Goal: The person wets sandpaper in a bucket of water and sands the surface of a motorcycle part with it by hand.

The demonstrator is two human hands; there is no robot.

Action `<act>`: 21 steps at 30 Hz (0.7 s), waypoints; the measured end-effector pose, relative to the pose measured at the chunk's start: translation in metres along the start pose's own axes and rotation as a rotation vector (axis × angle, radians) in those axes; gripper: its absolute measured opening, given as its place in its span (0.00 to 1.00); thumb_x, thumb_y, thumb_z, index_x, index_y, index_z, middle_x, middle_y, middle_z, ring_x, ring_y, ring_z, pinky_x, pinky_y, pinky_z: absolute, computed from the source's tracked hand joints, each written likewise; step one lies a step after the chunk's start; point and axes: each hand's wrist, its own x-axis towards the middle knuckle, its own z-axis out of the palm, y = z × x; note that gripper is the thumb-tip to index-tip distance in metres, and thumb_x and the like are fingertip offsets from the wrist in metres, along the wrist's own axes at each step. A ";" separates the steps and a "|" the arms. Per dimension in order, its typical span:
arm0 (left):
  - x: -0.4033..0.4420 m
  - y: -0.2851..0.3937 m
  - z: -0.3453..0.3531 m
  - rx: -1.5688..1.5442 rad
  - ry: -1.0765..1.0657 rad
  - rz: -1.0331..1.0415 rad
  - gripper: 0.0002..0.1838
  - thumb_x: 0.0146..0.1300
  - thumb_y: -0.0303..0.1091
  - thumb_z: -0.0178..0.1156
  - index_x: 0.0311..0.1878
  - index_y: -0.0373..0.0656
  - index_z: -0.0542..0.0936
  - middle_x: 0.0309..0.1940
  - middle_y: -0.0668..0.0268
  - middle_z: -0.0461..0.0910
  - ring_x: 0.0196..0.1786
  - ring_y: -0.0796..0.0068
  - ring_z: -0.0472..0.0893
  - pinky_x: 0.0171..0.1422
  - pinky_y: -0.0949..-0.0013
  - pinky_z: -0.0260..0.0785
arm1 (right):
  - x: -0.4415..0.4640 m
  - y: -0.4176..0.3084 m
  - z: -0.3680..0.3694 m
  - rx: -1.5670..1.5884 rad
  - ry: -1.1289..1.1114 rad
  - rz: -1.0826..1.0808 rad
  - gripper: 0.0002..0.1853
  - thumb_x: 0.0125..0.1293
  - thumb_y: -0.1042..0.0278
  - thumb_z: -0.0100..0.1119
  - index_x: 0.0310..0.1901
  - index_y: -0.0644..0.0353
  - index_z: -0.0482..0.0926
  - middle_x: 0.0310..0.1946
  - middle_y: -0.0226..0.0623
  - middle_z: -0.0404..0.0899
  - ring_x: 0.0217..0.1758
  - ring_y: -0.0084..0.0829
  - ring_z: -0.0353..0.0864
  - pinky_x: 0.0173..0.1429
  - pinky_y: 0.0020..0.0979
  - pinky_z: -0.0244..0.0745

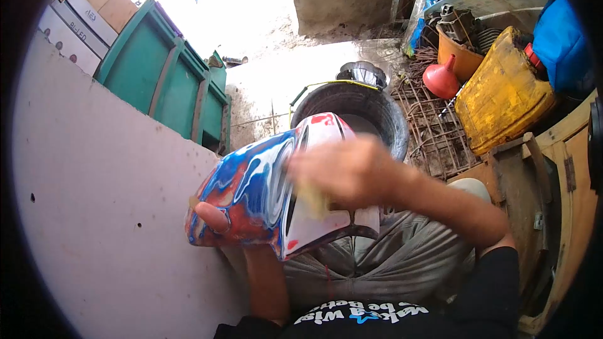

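Note:
A curved motorcycle body panel [251, 179] is held tilted over my lap, its paint worn into blue, white and red patches, with a whiter section toward the right. My left hand [212, 218] grips it from below. The thumb is bent over the near left edge, and the panel hides the other fingers. Closed and smeared by motion, my right hand [345, 172] lies over the white section. Under its fingers is a yellowish pad [312, 201], too blurred to name exactly; it seems pressed to the panel's surface.
Behind the panel stands a black bucket [392, 116]. A low white wall [113, 182] borders my left side, with a green cabinet [141, 59] beyond. To the right are a red funnel [441, 80], a yellow jerrycan [505, 91], metal grating [433, 129] and wooden pieces [521, 182].

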 end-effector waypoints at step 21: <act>0.007 -0.011 0.017 -0.048 0.025 -0.052 0.64 0.57 0.82 0.62 0.74 0.26 0.63 0.65 0.47 0.76 0.61 0.57 0.80 0.72 0.55 0.72 | 0.000 -0.039 0.006 0.145 0.048 -0.095 0.14 0.67 0.68 0.64 0.52 0.60 0.86 0.57 0.43 0.87 0.59 0.33 0.89 0.60 0.35 0.86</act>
